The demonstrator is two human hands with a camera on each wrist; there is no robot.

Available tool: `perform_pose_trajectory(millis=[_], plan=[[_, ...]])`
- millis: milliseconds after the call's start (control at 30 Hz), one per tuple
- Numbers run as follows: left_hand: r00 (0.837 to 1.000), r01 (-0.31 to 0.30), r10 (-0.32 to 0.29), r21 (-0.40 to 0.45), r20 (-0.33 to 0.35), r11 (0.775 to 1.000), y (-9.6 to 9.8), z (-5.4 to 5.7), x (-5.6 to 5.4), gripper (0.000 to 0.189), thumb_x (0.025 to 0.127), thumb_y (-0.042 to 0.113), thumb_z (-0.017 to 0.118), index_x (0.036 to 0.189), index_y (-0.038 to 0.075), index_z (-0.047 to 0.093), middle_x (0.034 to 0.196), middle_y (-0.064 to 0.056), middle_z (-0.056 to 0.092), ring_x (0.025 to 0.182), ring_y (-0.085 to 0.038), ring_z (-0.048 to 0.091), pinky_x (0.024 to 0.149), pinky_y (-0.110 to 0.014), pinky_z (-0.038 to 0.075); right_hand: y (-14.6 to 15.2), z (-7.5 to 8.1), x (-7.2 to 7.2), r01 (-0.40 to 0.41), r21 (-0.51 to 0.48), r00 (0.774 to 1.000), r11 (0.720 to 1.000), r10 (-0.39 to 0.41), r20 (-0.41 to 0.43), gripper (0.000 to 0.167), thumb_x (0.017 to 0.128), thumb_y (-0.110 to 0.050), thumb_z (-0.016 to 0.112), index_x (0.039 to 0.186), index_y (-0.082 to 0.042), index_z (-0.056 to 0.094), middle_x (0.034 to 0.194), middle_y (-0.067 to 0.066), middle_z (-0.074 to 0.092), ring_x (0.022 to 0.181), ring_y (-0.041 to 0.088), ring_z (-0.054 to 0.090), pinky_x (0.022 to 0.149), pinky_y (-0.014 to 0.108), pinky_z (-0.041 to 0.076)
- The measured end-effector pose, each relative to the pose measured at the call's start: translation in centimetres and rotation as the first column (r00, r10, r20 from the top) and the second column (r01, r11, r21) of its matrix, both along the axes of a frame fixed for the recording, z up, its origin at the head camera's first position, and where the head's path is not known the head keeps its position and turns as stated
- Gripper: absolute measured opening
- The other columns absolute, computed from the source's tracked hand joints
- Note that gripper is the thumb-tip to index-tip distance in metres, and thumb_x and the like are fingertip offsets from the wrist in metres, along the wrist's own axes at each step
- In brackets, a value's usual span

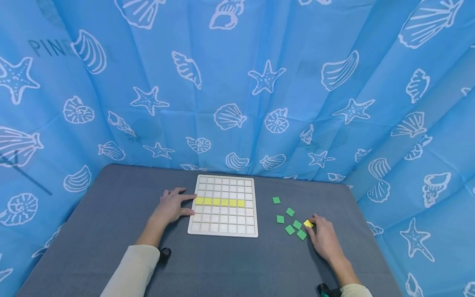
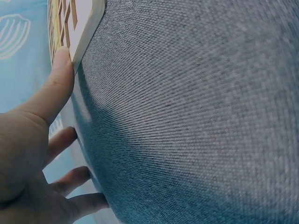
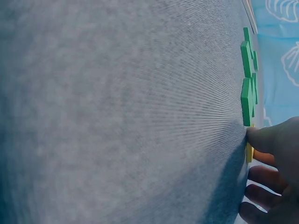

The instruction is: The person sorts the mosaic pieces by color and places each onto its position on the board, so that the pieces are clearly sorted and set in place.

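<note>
A white square grid board (image 1: 223,219) lies on the table, with a row of several yellow tiles (image 1: 216,201) across its middle. Thumb and index finger of my left hand (image 1: 172,208) touch the board's left edge, the fingers spread; in the left wrist view the thumb rests at the board's rim (image 2: 88,39). Off to the right, my right hand (image 1: 326,239) pinches a loose yellow tile (image 1: 308,223) between thumb and fingers, at the table surface. The right wrist view shows this yellow tile (image 3: 249,153) edge-on, partly hidden by the thumb.
Several green square tiles (image 1: 290,229) lie scattered between the board and my right hand, the nearest close to the yellow tile. A grey cloth covers the table (image 1: 222,268). Behind and beside it hangs a blue curtain (image 1: 245,82) with white shells and starfish.
</note>
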State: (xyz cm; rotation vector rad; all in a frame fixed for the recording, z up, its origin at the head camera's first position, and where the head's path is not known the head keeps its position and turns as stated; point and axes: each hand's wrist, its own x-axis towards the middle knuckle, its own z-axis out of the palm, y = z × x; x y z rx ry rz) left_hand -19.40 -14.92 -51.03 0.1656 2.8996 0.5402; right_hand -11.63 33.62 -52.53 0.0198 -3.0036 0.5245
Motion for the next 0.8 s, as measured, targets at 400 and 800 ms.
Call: perform_pose_trajectory(millis=[400, 800], plan=[[1.000, -0.018, 0.018, 0.005, 0.002, 1.000, 0.2, 0.2, 0.1, 0.066, 0.085, 0.041, 0.081, 0.146, 0.029, 0.058, 0.161, -0.019, 0.039, 0.143, -0.053, 0.033, 0.113, -0.073, 0.031, 0.0, -0.2, 0.0, 0.032, -0.088, 0.994, 0.996, -0.041, -0.102, 0.020, 0.095, -0.009, 0.070, 0.109, 0.001, 0.061, 0.115, 0.024, 0.062, 0.113, 0.044, 0.055, 0.097, 0.059, 0.042], [1.000, -0.016, 0.016, 0.011, 0.016, 1.000, 0.1, 0.3, 0.1, 0.067, 0.085, 0.040, 0.081, 0.147, 0.029, 0.057, 0.162, -0.020, 0.038, 0.143, -0.053, 0.032, 0.114, -0.073, 0.029, -0.6, 0.9, -0.8, 0.033, -0.105, 0.979, 0.994, -0.053, -0.198, 0.012, 0.094, -0.008, 0.072, 0.100, -0.004, 0.062, 0.093, 0.011, 0.063, 0.083, 0.024, 0.056, 0.073, 0.039, 0.044]])
